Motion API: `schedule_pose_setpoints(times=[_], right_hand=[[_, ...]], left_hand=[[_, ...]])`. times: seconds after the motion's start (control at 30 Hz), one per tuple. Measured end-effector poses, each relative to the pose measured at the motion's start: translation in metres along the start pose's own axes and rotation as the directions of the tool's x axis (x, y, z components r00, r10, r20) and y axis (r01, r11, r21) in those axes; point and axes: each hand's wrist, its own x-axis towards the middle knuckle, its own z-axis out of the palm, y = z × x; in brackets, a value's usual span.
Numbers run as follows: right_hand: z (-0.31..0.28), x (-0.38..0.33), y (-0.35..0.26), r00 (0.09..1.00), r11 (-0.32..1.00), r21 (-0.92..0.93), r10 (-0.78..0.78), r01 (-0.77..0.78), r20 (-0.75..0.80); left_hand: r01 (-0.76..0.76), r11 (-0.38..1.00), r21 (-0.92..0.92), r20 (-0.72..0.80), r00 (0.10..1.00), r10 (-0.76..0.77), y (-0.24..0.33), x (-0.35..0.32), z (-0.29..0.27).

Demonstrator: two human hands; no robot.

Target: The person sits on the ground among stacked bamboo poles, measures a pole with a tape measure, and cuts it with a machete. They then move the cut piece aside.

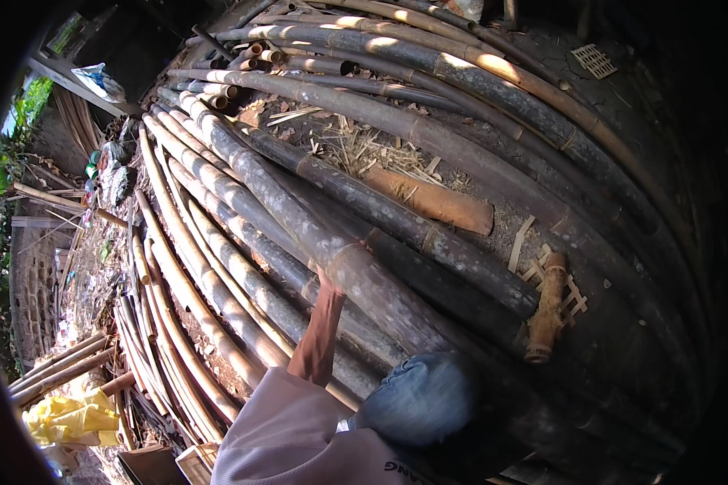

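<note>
My left hand (328,284) grips a thick, grey-mottled bamboo pole (279,206) from its left side, near a node. Its fingers are mostly hidden beneath the pole. The pole runs from the far left toward my body, above other poles. Close to its near end is my denim-covered knee (421,398). My right hand does not show; the lower right is very dark. Right of the held pole lies another dark bamboo pole (380,198).
More bamboo poles (198,234) lie side by side on the left, others (493,73) across the far right. A short bamboo piece (548,307) rests on a woven lattice (576,303). Wood shavings (364,149) and a brown curved slab (433,198) lie between poles. A yellow bag (71,419) sits lower left.
</note>
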Motion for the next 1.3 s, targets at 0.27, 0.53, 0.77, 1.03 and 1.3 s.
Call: schedule_pose_setpoints(times=[0.27,0.53,0.77,1.03,1.3], right_hand=[[-0.019,-0.026,-0.039,0.99,0.992,-0.068,-0.114,0.109,-0.083],[0.034,-0.081,-0.082,0.955,0.951,-0.103,-0.284,0.293,0.089],[0.162,-0.179,0.034,0.691,0.84,-0.159,-0.302,0.518,0.656],[0.143,-0.195,0.068,0.839,0.94,0.244,0.074,-0.24,0.539],[0.094,-0.162,0.002,0.992,0.827,0.548,-0.111,0.128,-0.064]], left_hand=[[0.002,0.998,-0.062,0.242,0.97,0.013,0.025,0.049,0.042],[-0.006,0.996,-0.094,-0.132,0.991,-0.006,-0.063,0.023,0.047],[0.381,0.906,-0.185,-0.059,0.916,-0.398,-0.24,-0.008,0.123],[0.002,0.995,-0.101,-0.157,0.987,-0.018,-0.054,0.06,0.112],[-0.002,0.993,-0.119,-0.146,0.989,-0.015,-0.03,0.069,0.11]])
